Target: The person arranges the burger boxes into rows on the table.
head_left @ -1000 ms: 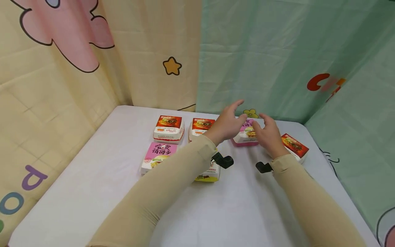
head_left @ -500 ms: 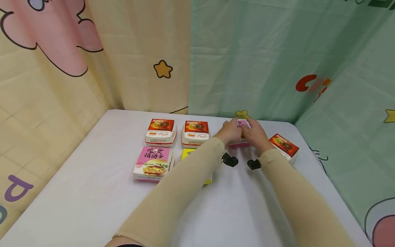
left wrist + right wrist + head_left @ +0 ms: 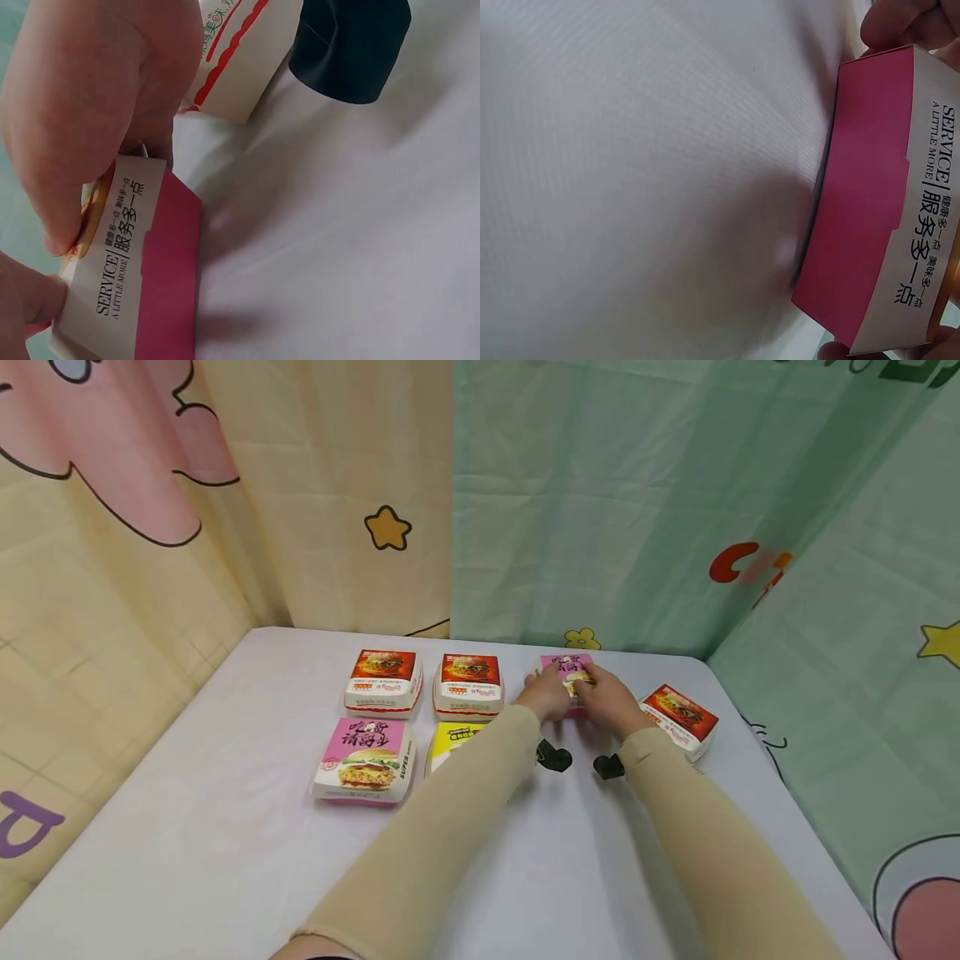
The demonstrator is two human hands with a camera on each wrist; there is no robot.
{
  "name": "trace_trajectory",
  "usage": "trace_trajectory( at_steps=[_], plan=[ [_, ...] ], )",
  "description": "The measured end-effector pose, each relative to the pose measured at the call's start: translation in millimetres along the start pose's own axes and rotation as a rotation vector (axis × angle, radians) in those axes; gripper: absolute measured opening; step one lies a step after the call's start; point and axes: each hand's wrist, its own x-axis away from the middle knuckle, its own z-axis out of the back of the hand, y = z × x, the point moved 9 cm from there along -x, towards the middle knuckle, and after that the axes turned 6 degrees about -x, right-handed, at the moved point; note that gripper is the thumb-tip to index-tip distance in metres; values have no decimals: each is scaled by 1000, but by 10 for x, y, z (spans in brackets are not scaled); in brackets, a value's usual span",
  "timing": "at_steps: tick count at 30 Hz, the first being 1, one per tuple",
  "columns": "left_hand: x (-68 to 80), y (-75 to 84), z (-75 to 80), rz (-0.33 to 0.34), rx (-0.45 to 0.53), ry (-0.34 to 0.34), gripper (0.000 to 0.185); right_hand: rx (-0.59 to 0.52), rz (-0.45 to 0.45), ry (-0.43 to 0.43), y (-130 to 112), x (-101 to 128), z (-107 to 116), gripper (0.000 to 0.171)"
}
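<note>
Both hands are at the pink-and-white burger box [image 3: 567, 662] near the back of the table. My left hand [image 3: 547, 695] holds its left side, with the thumb lying over the lid. From the right, my right hand [image 3: 609, 700] holds the opposite side, its thumb also on the lid. The left wrist view shows the box's front wall [image 3: 112, 270], white above and magenta below. In the right wrist view that magenta lower wall [image 3: 866, 180] sits on or very near the white cloth; I cannot tell which.
Left of the hands stand two red-topped burger boxes [image 3: 470, 685], a pink one [image 3: 366, 760] and a yellow one [image 3: 450, 739], partly behind the left sleeve. Another red-topped box [image 3: 681, 717] sits askew at the right. Curtains [image 3: 570, 510] hang behind the white table [image 3: 225, 827].
Both hands have come down and together from above the pink box onto its sides, and now hold it. The head view has shifted slightly right.
</note>
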Motion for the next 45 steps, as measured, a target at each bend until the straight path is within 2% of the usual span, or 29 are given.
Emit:
trace_trajectory(
  at_steps=[9, 16, 27, 37, 45],
  plan=[
    [-41, -54, -15, 22, 48, 38, 63, 6, -43, -25, 54, 28, -47, 69],
    [-13, -70, -2, 42, 93, 49, 61, -17, -37, -6, 63, 27, -50, 68],
    [-74, -81, -13, 34, 82, 44, 61, -44, -52, -12, 79, 28, -71, 68],
    [-29, -108, -7, 58, 97, 34, 63, -58, -87, -27, 70, 66, -94, 69],
    [47, -124, 5, 79, 112, 33, 61, -62, -78, -22, 88, 55, -141, 70]
  ],
)
